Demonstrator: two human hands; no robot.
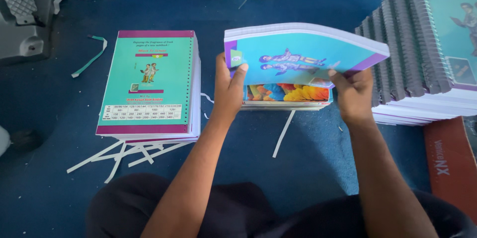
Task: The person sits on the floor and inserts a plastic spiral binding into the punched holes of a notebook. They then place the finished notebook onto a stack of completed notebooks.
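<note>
**Notebook block lifted, stacks on either side**

Both hands hold a thick unbound notebook block (303, 54) above a short pile (285, 95) on the blue floor (318, 158). The left hand (229, 89) clamps its left edge, fingers pressed together; the right hand (353, 91) pinches the right corner. A punched stack (149, 84) lies left; spiral-bound notebooks (422, 49) lean at right, apparently finished.
</note>
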